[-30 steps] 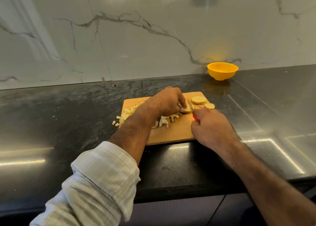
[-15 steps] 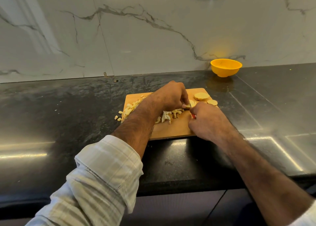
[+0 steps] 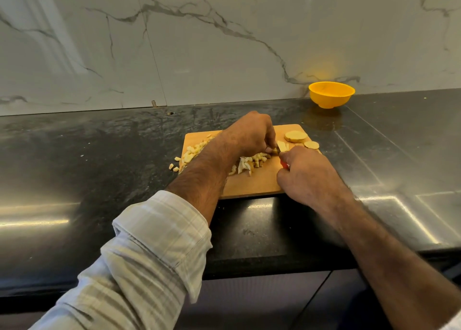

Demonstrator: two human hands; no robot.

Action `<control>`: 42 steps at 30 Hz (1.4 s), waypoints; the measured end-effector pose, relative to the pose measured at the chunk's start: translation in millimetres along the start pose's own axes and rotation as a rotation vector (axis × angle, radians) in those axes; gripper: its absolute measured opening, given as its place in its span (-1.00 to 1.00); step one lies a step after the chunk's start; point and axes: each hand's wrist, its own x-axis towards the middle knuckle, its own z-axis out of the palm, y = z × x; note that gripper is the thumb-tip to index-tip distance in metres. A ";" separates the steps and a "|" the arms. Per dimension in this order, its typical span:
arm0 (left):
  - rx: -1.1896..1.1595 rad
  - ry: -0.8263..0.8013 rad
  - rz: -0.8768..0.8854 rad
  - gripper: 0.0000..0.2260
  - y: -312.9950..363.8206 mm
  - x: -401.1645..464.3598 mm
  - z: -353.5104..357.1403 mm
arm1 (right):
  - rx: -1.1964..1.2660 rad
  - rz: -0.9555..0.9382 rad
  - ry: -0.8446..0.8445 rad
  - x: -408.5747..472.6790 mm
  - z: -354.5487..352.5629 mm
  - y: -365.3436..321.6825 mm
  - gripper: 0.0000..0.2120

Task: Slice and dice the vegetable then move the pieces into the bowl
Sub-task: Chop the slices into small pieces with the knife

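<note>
From the left, pale diced vegetable pieces (image 3: 189, 152) heap on my rectangular wooden cutting board (image 3: 252, 185). My left hand (image 3: 249, 135) pinches a slice; my right hand (image 3: 306, 175) grips a red-handled knife (image 3: 284, 165). I should tuck my fingertips and cut evenly. The round yellow plastic bowl (image 3: 331, 95) waits far right on the dark tabletop (image 3: 99, 155). No writing is legible.

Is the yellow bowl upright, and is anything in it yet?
Upright: the yellow bowl stands on its base, rim up, by the wall. The visible inner wall is bare; the bottom is hidden, so contents cannot be told.
</note>
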 end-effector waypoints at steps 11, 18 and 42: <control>-0.057 0.022 -0.017 -0.87 -10.3 -5.5 -5.2 | -0.006 -0.035 0.102 -2.2 -2.6 0.3 -0.68; -0.041 0.039 -0.005 -0.85 -8.7 -4.0 -4.3 | -0.070 0.007 0.002 -8.0 0.3 -15.4 -0.77; -0.021 0.034 -0.005 -0.88 -19.0 -2.1 -5.1 | -0.059 0.009 -0.018 -3.4 -2.9 -22.1 -0.75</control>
